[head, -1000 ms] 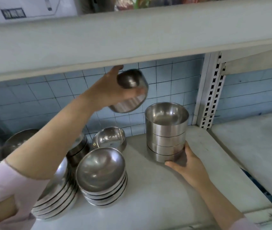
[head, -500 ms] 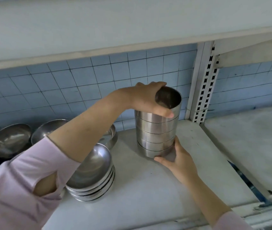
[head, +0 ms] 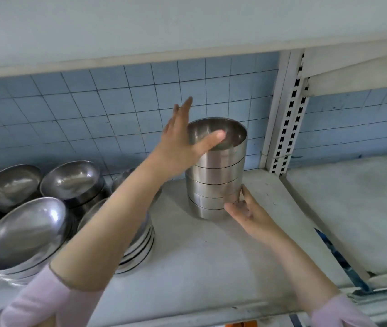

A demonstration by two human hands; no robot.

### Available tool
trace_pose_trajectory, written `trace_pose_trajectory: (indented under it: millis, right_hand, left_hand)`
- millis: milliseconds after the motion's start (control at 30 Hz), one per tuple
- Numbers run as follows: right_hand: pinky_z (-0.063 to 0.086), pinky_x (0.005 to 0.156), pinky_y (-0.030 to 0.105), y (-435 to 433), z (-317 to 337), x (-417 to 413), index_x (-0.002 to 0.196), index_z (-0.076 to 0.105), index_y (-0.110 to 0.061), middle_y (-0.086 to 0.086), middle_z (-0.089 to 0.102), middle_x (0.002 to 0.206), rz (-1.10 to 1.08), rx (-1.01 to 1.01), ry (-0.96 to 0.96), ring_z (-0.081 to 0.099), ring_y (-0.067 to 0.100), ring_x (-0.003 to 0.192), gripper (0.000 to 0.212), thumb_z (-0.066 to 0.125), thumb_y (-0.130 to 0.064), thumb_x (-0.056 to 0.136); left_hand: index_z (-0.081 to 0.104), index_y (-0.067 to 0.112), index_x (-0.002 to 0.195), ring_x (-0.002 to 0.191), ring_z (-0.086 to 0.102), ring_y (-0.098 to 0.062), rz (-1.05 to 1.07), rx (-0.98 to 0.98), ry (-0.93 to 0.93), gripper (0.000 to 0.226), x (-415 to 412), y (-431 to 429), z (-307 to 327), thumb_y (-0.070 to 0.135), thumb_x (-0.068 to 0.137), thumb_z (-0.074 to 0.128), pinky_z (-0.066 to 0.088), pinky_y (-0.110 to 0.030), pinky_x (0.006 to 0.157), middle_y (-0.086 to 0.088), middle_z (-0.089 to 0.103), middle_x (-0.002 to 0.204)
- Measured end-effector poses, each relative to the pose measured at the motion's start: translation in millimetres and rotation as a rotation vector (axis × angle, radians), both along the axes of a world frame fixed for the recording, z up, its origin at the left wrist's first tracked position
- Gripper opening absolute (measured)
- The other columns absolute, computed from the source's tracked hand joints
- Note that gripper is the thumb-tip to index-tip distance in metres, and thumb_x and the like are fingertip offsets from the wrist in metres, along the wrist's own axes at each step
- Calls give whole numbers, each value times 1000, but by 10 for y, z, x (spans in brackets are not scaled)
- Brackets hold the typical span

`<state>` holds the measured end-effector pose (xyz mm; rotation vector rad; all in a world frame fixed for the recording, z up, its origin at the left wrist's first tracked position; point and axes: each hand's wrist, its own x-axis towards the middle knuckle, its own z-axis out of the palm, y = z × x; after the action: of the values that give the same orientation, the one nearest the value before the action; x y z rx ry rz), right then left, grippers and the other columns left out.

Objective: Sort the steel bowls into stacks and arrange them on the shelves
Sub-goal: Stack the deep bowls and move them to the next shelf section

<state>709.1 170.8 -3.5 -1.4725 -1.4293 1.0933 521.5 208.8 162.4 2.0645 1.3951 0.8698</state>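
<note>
Steel bowls (head: 70, 180) crowd the left of the shelf (head: 211, 267) in round heaps; far right, near the post (head: 284, 119), a straight-sided stack (head: 216, 185) of 5 stands upright. I read the left hand (head: 178, 147) as released, fingers splayed at the top rim; the right hand (head: 251, 215) lays uncurled fingertips on the stack's base, probably steadying it.

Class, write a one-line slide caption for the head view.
Left hand open by the rim of a bowl stack, right hand at its base, on a shelf; round bowls piled to the left.
</note>
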Motion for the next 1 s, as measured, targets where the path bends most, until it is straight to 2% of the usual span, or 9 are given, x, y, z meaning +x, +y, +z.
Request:
trace_pose_trajectory:
  millis: [67,133,200,267,400,567,633,767,1000]
  right_hand:
    - [30,116,37,66,238,64,152,6,-51,-24,23,155,-100,-21,92,31,10,143,93,40,-88,74]
    - [33,116,50,149,472,59,148,10,-59,-21,19,161,-171,39,152,30,15,146,83,27,-92,73]
    - [36,114,53,201,651,6,147,18,-59,-18,26,161,-135,41,222,32,14,145,82,29,-89,71]
    - [36,114,53,219,754,-46,146,25,-58,-18,34,157,-71,20,270,36,12,143,76,35,-83,74]
    - [35,115,53,309,803,26,124,37,-73,-19,41,153,-11,3,279,39,14,141,55,39,-82,70]
    - [38,110,55,623,813,392,143,36,-54,-13,44,152,-15,-38,266,43,20,139,105,47,-98,48]
    - [38,110,54,713,835,508,145,34,-52,-12,45,152,-5,-52,281,42,19,138,101,45,-95,54]
    - [41,108,49,933,809,621,149,35,-43,-8,48,149,-22,-74,318,47,17,134,72,34,-78,86]
    - [40,106,43,983,739,626,150,35,-38,-10,45,151,-40,-75,360,43,11,136,66,29,-72,93]
  left_hand:
    - [3,42,151,148,15,-15,168,-114,-374,101,-1,-205,-315,77,69,48,18,-44,119,12,12,161]
    - [9,48,149,144,25,-13,240,-409,-596,104,74,-288,-620,86,60,47,24,-48,116,18,25,153]
    - [21,50,146,135,42,-15,188,-686,-793,116,171,-261,-808,94,44,54,40,-53,106,19,36,149]
    - [33,49,141,117,59,-15,163,-748,-926,116,232,-213,-859,94,36,58,53,-51,89,13,52,139]
    - [35,48,140,114,60,-18,185,-715,-972,119,347,-121,-843,94,33,60,56,-53,80,9,55,137]
    - [29,51,140,121,55,-23,238,-711,-960,125,659,66,-810,95,27,60,52,-59,85,9,49,143]
    - [28,51,141,127,50,-24,237,-692,-959,125,788,122,-787,96,29,59,48,-62,90,10,45,145]
    - [21,47,144,133,43,-26,285,-679,-978,129,975,227,-740,96,30,58,41,-66,96,9,36,151]
    - [16,44,147,130,46,-25,308,-658,-905,124,1004,219,-772,92,39,55,44,-59,98,6,36,151]
